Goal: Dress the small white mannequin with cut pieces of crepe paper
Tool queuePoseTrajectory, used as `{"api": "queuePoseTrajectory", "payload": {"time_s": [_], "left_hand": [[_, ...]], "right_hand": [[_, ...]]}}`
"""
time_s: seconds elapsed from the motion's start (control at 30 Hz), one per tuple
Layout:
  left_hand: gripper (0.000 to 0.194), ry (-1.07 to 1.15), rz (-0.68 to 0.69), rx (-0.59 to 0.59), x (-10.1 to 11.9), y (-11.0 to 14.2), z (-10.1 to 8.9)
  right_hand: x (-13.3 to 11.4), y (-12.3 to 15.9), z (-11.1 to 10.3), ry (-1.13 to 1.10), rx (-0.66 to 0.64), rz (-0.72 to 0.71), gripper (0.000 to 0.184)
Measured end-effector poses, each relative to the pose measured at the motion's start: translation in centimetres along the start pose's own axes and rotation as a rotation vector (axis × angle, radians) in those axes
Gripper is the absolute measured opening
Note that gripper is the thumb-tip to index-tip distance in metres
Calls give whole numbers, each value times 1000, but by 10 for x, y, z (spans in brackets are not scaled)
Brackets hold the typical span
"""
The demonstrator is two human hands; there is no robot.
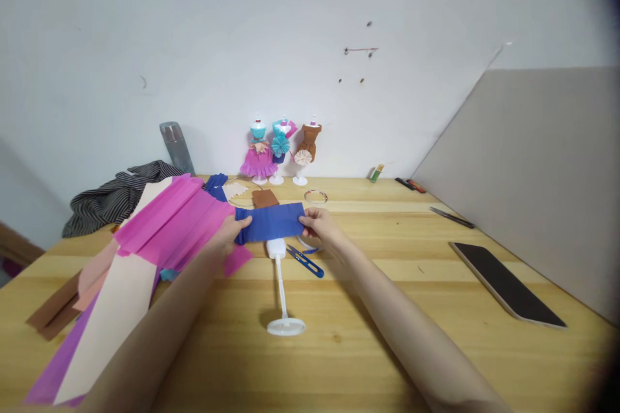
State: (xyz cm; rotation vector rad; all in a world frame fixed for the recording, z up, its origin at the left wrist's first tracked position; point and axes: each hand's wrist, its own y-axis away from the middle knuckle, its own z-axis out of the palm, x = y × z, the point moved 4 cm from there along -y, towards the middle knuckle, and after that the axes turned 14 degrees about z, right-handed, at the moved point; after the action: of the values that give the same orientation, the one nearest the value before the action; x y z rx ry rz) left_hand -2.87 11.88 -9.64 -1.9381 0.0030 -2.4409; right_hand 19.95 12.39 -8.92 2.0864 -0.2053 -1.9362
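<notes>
Two bare hands stretch a blue strip between them above the bench [387, 355]. The left hand [231, 232] pinches the strip's left end, thumb on top; the right hand [320, 222] pinches its right end. The blue strip [274, 221] is a deep, even colour, a wide rectangle held nearly level and fairly flat, with fine creases toward the left end; it looks like crinkled paper. It hides the upper part of a white stand [285, 327] with a round base; whether they touch, I cannot tell. Blue snips [310, 263] lie just right of the stand; pink sheets [179, 219] are heaped at left.
</notes>
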Motion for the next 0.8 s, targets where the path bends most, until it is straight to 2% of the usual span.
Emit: {"api": "queuePoseTrajectory", "payload": {"time_s": [0.13,0.27,0.37,0.47,0.57,0.63,0.8], "left_hand": [[36,-12,2,-68,-6,5,9],[32,-72,-12,-113,-12,13,20],[31,-85,7,-126,-13,17,29],[37,-70,66,-122,-4,20,35],[45,-43,142,-127,18,24,41],[42,-41,208,-128,38,29,45],[25,-119,447,-119,93,55,58]], "right_hand": [[15,-3,15,61,-26,68,20],[23,-1,28,127,-23,63,19],[21,5,36,158,-43,37,15],[10,12,39,163,-26,-21,13],[-11,22,36,137,39,-131,13],[-28,34,32,132,87,-239,11],[-70,84,28,341,278,-741,9]]}}
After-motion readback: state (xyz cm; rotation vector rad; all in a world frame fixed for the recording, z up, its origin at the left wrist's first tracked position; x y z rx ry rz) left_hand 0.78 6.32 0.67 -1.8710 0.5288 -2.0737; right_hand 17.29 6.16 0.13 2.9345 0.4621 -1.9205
